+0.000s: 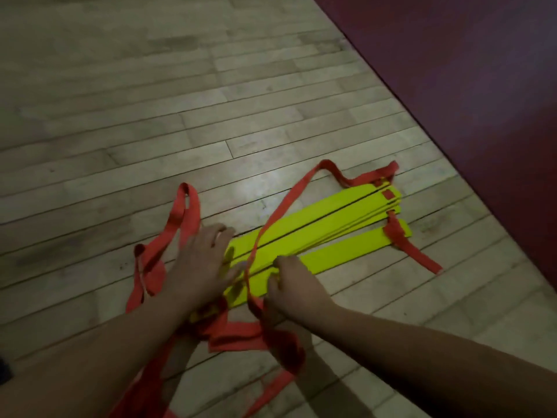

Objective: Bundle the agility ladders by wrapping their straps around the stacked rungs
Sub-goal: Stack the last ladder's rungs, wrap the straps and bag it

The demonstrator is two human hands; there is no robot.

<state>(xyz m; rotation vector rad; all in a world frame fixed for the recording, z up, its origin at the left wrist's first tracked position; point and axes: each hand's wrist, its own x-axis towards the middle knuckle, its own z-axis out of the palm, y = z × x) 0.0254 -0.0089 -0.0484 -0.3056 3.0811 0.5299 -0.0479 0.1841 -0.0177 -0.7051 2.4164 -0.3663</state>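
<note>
Down on the pale wooden plank floor (150, 116), the stack of flat yellow plastic rungs (325, 224) lies slanted, eight o'clock to two o'clock. The left hand (200, 260) rests on its eight-o'clock end, fingers spread flat. The right hand (294, 292), at the stack's six-o'clock edge, curls round a red fabric strap (280, 212) running across the rungs. A maroon mat (482, 86) lies off at two o'clock.

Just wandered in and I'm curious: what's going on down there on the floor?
A person is bundling a stack of flat yellow plastic ladder rungs on the pale wooden floor. The left hand presses open-fingered on the stack's near end, while the right hand grips a long red fabric strap running over the rungs. More strap lies loose around.
</note>
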